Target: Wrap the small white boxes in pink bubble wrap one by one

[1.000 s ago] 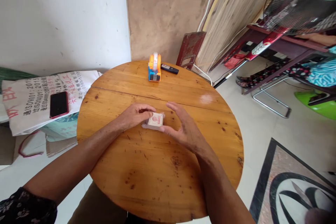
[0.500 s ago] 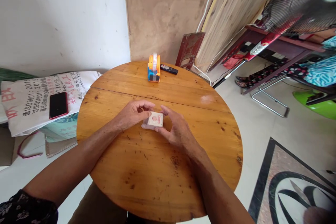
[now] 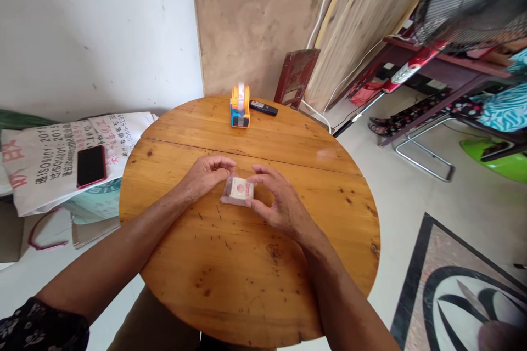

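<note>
A small white packet with a red print, in clear plastic wrap point(image 3: 240, 191), lies near the middle of a round wooden table point(image 3: 247, 274). My left hand point(image 3: 206, 175) curls over the packet's left side, fingertips at its top edge. My right hand point(image 3: 276, 201) pinches the packet's right side between thumb and fingers. Both hands rest low on the tabletop.
An orange and blue tape dispenser point(image 3: 240, 105) and a dark remote point(image 3: 263, 108) sit at the table's far edge. A red-edged phone point(image 3: 91, 165) lies on a printed sack point(image 3: 49, 162) at left. A red chair point(image 3: 297, 77), fan point(image 3: 473, 0) and bench stand to the right.
My right hand closed in from an open pose beside the packet and now grips its right side. My left hand shifted slightly up along the packet's left edge.
</note>
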Tool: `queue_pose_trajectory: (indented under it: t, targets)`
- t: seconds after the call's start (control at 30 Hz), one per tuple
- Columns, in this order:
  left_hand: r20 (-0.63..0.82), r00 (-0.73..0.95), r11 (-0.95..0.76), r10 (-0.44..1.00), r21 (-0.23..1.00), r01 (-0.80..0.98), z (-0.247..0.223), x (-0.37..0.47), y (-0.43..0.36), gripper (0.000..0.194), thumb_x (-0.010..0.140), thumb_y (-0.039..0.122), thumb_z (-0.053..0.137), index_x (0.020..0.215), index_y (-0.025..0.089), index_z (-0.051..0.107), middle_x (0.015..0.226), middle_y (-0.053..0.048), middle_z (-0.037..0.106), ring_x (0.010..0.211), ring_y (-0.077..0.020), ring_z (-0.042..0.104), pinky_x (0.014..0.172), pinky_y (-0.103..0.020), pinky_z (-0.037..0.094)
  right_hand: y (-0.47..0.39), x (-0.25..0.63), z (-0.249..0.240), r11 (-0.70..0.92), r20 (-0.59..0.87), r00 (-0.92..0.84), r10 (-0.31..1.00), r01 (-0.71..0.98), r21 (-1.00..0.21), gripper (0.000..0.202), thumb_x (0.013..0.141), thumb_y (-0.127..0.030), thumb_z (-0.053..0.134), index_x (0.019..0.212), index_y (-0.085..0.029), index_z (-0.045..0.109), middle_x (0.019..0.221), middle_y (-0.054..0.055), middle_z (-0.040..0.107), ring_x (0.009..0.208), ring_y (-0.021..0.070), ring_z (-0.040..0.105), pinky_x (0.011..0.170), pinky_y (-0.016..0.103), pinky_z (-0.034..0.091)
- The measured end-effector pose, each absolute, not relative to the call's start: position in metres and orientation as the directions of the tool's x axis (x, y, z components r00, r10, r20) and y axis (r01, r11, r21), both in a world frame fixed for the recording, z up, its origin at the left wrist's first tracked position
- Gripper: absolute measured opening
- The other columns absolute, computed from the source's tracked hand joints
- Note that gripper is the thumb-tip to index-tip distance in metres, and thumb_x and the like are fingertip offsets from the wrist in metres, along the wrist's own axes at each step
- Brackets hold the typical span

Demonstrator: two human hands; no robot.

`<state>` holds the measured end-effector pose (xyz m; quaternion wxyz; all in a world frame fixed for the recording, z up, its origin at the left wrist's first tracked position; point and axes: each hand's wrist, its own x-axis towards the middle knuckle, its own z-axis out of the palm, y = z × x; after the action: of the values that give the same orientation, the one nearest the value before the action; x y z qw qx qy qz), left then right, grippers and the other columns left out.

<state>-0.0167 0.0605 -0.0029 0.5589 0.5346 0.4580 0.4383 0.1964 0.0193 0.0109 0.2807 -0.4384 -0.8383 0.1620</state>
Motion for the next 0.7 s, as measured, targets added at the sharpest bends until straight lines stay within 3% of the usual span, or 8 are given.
queue_pose_trajectory:
  t: [0.17,0.47,0.7]
  targets:
    - [-0.085,0.228,0.090,0.970,0.996,-0.014,-0.003,-0.017,0.060,0.033,0.059,0.026,0.063,0.090,0.016,0.069,0.091,-0.005,0.073,0.091,-0.0229,0.066,0.090,-0.039,0.048,0.021,0.191,0.006,0.607,0.423,-0.438,0.793,0.629,-0.486,0.022,0.082,-0.023,0.065,0.104,-0.023,0.063,0.130,0.013,0.059,0.120,0.0270,0.057,0.099,0.046,0.046]
    - [-0.113,0.322,0.098,0.940,0.993,0.062,0.000,-0.019,0.060,0.048,0.059,0.024,0.060,0.106,0.015,0.062,0.086,-0.002,0.070,0.080,-0.0203,0.066,0.081,-0.036,0.049,0.022,0.180,0.002,0.660,0.600,-0.363,0.712,0.638,-0.397,0.007,0.088,-0.024,0.061,0.089,-0.024,0.067,0.115,0.009,0.067,0.105,0.0236,0.065,0.091,0.043,0.049]
    - [-0.104,0.309,0.089,0.945,0.994,0.061,-0.003,-0.017,0.062,0.048,0.057,0.021,0.058,0.104,0.014,0.062,0.083,-0.002,0.069,0.079,-0.0192,0.064,0.081,-0.036,0.048,0.021,0.196,0.012,0.667,0.529,-0.423,0.736,0.589,-0.456,0.020,0.083,-0.024,0.066,0.104,-0.024,0.065,0.126,0.011,0.062,0.115,0.0254,0.060,0.097,0.045,0.048]
